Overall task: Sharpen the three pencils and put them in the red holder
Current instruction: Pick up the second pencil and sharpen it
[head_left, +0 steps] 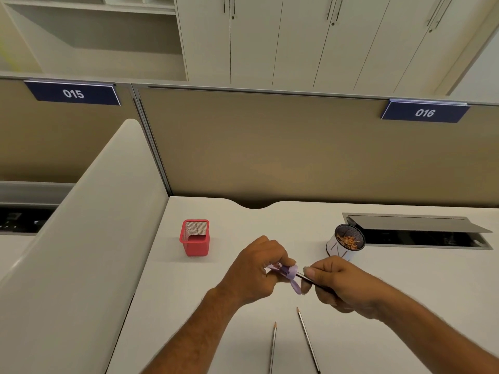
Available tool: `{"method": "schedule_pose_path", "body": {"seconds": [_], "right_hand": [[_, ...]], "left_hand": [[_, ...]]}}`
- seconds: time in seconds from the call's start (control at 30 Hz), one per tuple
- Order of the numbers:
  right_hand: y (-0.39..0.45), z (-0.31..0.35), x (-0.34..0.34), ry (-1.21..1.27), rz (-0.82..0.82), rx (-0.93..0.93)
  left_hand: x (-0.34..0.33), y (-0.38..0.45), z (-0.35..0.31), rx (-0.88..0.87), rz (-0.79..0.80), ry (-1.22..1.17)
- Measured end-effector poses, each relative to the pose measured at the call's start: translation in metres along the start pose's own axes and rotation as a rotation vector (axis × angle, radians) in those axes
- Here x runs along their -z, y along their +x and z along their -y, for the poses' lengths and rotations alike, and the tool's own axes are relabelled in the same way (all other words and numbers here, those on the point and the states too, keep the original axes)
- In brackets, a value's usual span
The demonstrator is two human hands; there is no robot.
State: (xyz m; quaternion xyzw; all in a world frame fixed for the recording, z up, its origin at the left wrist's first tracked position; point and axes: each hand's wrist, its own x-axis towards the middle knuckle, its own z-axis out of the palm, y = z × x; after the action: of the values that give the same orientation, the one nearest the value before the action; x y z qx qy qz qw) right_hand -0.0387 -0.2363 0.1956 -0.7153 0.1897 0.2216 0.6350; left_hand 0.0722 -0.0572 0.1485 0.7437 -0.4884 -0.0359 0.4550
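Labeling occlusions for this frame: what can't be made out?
Head view:
- Tip of the held pencil: inside the purple sharpener.
- Its rear end: covered by the right hand.
- Two desk pencils: lower ends cut off by the frame's bottom edge.
- Red holder: its floor is hidden by the walls.

A single wide-angle view looks from the person's head, forward and down over the white table; both forearms enter from the bottom edge, and the left hand and right hand meet just below mid-frame, close to the lens. The camera faces the tan fabric partition panel at the table's far edge, with pale cabinet doors above it; straight lines bow toward the frame's edges; no second view is given, so nothing is shared.
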Motion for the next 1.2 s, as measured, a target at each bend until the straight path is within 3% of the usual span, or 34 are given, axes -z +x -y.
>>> {"method": "schedule_pose_path", "body": {"seconds": [0.4, 0.7, 0.83, 0.97, 1.1, 1.2], "right_hand": [[-0.002, -0.008, 0.011, 0.172, -0.019, 0.012], [0.001, -0.016, 0.003, 0.333, -0.129, 0.073], [0.01, -0.033, -0.008, 0.462, -0.237, 0.016], [0.029, -0.066, -0.019, 0.558, -0.514, -0.081], [0.046, -0.109, -0.037, 0.203, -0.744, -0.12], [0.06, -0.138, -0.048, -0.117, -0.751, -0.2]], "left_hand": [[-0.001, -0.006, 0.008, 0.145, -0.075, -0.103], [-0.001, -0.01, 0.013, 0.188, -0.098, -0.151], [-0.001, -0.015, 0.018, 0.235, -0.091, -0.152], [-0.001, -0.021, 0.027, 0.301, -0.075, -0.105], [-0.002, -0.025, 0.029, 0.335, -0.051, -0.102], [-0.003, -0.026, 0.027, 0.334, -0.034, -0.098]]}}
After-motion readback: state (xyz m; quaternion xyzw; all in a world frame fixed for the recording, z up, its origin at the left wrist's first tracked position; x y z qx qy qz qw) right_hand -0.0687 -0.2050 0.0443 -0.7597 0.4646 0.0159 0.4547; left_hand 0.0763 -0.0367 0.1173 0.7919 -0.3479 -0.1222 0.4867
